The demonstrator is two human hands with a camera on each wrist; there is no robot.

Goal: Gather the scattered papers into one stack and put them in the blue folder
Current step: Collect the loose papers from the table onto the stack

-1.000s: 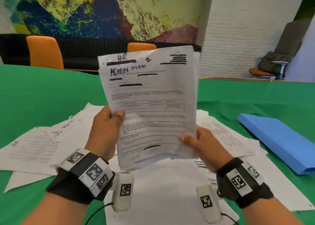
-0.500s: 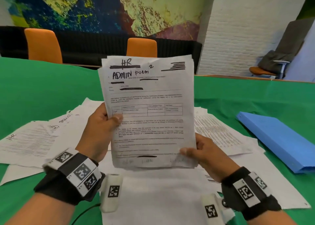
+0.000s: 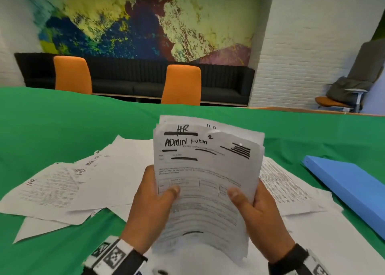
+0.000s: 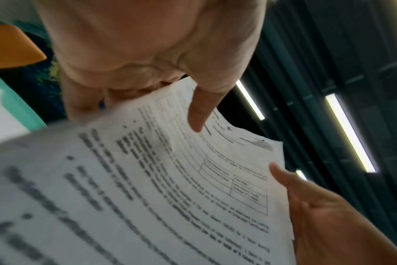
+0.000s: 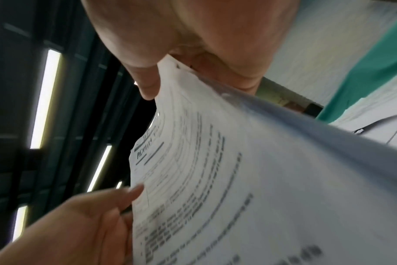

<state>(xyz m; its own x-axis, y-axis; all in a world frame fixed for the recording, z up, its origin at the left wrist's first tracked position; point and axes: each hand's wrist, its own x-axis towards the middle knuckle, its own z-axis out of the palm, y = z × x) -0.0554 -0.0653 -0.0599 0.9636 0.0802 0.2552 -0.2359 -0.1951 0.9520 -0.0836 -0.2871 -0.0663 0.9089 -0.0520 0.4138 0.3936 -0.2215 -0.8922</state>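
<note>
On the left of the green table [image 3: 62, 124], loose sheets [image 3: 68, 183] lie spread and are not yet collected. In the middle, the held stack [image 3: 208, 170] is now lower than a second ago and its bottom edge curves, so I think it is being tapped square. The left hand [image 3: 152, 208] grips its left edge, thumb on the front; the right hand [image 3: 260, 212] now grips higher on the right edge. At the right, the blue folder [image 3: 350, 189] lies closed on the table, apart from the stack.
</note>
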